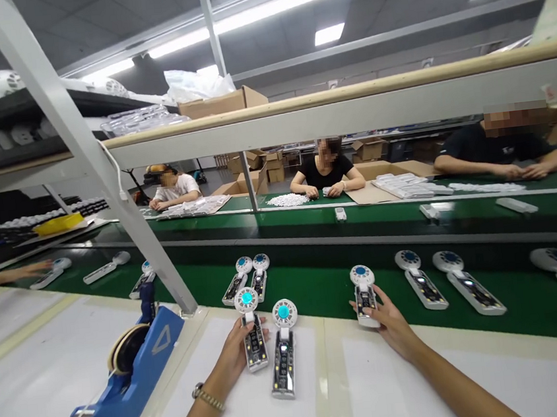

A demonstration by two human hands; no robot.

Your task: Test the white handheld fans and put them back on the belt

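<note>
My left hand (236,351) is closed around the handle of a white handheld fan (255,351) with a round, blue-centred head and a bare circuit board in its handle. Right beside it, a second handheld fan (284,366) of the same kind lies on the white worktop (361,385). Over at the belt's near edge, my right hand (386,313) grips another handheld fan (366,300) by its handle, fingers on both sides. Two more fans (243,280) lie close together on the green belt (311,284), beyond my left hand.
A blue tape dispenser (137,376) stands left of my left arm, near a metal post (121,185). More fans (421,280) lie along the belt to the right. Several people sit across the belt, and another person's hand (31,269) reaches in from the left. A shelf (347,105) spans overhead.
</note>
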